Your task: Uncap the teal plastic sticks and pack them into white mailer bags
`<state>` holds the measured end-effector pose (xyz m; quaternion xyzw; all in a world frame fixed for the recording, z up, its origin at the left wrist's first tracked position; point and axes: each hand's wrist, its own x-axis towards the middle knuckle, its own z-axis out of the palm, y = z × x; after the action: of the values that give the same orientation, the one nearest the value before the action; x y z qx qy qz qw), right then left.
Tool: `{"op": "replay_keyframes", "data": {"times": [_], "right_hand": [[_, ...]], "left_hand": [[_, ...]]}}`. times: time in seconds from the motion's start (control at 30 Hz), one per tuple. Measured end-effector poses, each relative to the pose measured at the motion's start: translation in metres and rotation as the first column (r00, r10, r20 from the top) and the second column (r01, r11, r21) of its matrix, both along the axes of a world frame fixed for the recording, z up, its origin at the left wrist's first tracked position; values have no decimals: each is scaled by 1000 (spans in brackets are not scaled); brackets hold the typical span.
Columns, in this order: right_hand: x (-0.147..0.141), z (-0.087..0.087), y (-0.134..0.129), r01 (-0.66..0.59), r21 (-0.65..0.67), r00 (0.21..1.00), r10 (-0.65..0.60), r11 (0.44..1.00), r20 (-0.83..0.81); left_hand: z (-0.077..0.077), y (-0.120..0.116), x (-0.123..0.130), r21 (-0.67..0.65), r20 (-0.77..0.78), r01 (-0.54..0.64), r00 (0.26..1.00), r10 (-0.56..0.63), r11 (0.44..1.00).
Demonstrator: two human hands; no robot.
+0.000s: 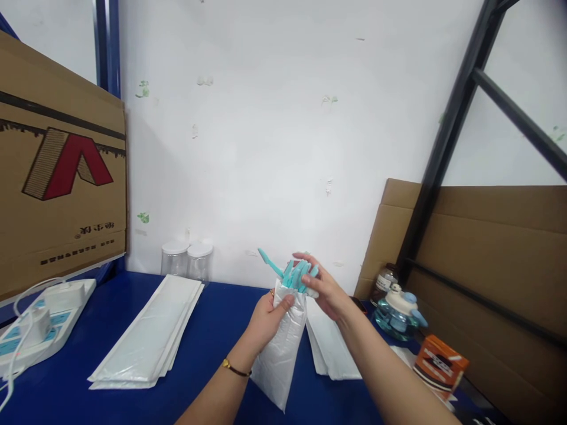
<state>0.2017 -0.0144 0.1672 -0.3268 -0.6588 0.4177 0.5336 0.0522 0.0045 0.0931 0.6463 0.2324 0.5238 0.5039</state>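
Above blue table [217,324], left hand [268,319] clasping pouch [281,351], right hand [323,289] gripping teal sticks [297,276], packets [148,336] alongside, jars [199,264] behind

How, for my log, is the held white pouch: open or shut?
Open: teal sticks protrude upward from the white pouch in the left hand.
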Motion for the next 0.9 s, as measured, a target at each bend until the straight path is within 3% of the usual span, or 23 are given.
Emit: {"op": "replay_keyframes", "data": {"times": [0.1,0.13,0.2,0.3,0.4,0.57,0.63,0.77,0.9], "right_hand": [[0,31,-3,145,295,947,-219,944,236],[-4,42,-5,164,421,883,-323,892,340],[-17,63,-10,52,562,711,-426,826,560],[-40,80,-9,-123,517,556,-373,847,742],[-57,80,-2,-141,423,497,-305,895,812],[-63,72,6,-153,417,415,-325,896,850],[-59,72,5,-135,430,448,-332,893,830],[-43,80,5,-29,450,639,-330,892,695],[-27,89,8,66,415,814,-289,907,503]], "left_hand": [[2,0,-1,5,-42,-3,999,3,1000],[3,-1,-1,16,-61,-2,998,3,1000],[4,-1,1,45,-101,-7,995,12,999],[5,-2,4,69,-138,-37,989,46,997],[5,0,5,71,-162,-49,985,60,996],[3,3,2,61,-191,-61,979,72,996],[3,4,2,53,-186,-68,980,76,996],[-1,5,3,14,-105,-87,991,88,996],[-2,7,2,-30,-62,-175,983,172,984]]}}
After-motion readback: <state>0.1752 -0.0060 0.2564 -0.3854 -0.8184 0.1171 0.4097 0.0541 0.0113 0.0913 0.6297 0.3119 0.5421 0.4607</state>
